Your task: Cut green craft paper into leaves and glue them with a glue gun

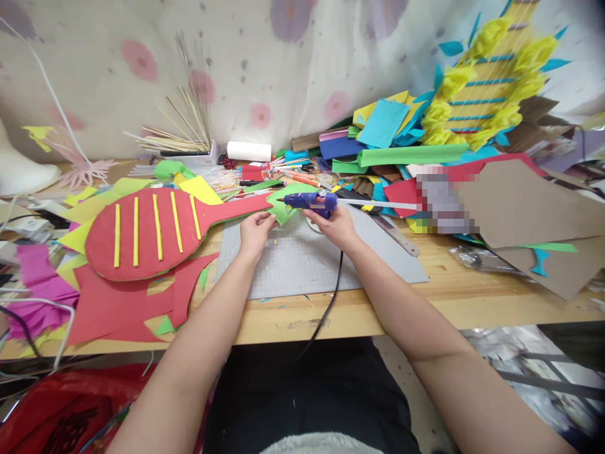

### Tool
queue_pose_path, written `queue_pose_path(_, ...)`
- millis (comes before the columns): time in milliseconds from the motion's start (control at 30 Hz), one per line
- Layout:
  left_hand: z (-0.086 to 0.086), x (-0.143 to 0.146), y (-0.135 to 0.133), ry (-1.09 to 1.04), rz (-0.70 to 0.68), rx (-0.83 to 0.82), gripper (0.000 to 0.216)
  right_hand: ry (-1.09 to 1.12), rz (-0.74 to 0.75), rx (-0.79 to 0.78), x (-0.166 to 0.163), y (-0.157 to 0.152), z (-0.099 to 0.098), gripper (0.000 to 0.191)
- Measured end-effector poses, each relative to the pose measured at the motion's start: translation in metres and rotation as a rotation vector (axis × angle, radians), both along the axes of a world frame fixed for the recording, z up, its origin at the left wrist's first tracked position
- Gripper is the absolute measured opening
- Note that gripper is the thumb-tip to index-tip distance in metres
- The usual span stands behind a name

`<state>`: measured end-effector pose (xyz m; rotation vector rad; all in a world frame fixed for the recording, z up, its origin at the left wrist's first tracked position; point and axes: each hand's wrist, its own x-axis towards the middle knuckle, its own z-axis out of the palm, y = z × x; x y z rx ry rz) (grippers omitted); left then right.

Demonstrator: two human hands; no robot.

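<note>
My right hand (pixel 338 228) is closed around a blue hot glue gun (pixel 309 202) with a long white glue stick out of its back. Its nozzle points left, over a green foam piece (pixel 278 213). My left hand (pixel 256 234) pinches the lower left edge of that green piece, close under the nozzle. Left of my hands lies a red guitar-shaped cutout (pixel 142 236) with several yellow strips across its body. Its neck reaches toward the green piece. Below my hands lies a grey cutting mat (pixel 283 271).
A metal ruler (pixel 394 236) lies on the mat's right side. Red foam scraps (pixel 123 309) lie at the left front, brown sheets (pixel 524 208) at the right. A yellow flower-trimmed guitar (pixel 482 88) stands at the back right. The gun's black cord (pixel 331 302) hangs over the table edge.
</note>
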<state>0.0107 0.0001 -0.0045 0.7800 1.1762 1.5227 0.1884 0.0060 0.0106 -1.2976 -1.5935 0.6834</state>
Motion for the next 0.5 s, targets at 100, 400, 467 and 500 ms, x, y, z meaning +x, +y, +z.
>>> queue_pose_path(100,0.003,-0.001,0.0,-0.041,0.029,-0.017,0.016,0.123,-0.063,-0.043,0.002,0.001,0.004,0.035)
queue_pose_path(400,0.011,-0.018,0.006,-0.212,0.173,-0.03,0.009,0.259,-0.231,-0.041,0.036,0.021,0.0,0.04)
queue_pose_path(467,0.013,-0.023,0.007,-0.244,0.194,-0.015,0.007,0.11,-0.28,-0.082,0.052,0.027,-0.004,0.039)
queue_pose_path(500,0.013,-0.025,0.008,-0.257,0.205,-0.003,0.007,0.062,-0.292,-0.103,0.059,0.03,-0.006,0.04)
